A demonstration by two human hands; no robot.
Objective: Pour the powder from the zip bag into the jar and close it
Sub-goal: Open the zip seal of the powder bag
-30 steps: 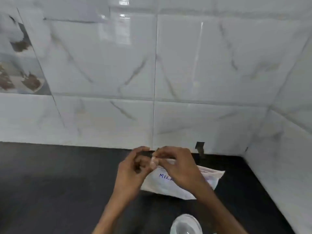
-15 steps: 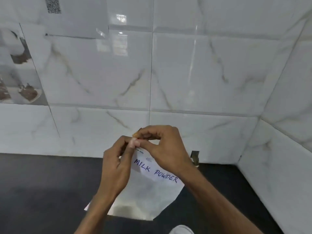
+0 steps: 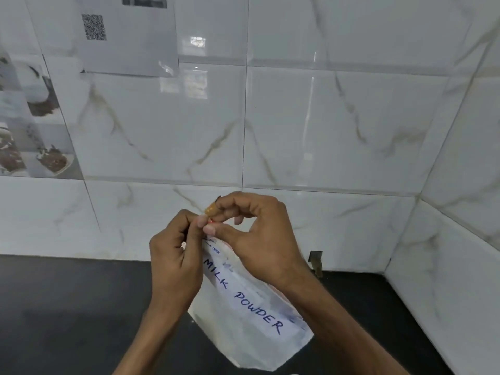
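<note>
The zip bag (image 3: 251,315) (lettered "MILK POWDER" in blue, with a small "OPEN" mark near its top) is held clear above the dark table (image 3: 67,307), tilted so that its bottom points toward the lower right. Its top corner is pinched by the curled fingers and thumb of the left hand (image 3: 176,255). The same edge is pinched just beside them by the thumb and forefinger of the right hand (image 3: 259,239), and the two hands touch. Behind, a marbled tile wall (image 3: 338,125) is seen, with a sheet bearing a QR code (image 3: 127,36) stuck at the upper left.
</note>
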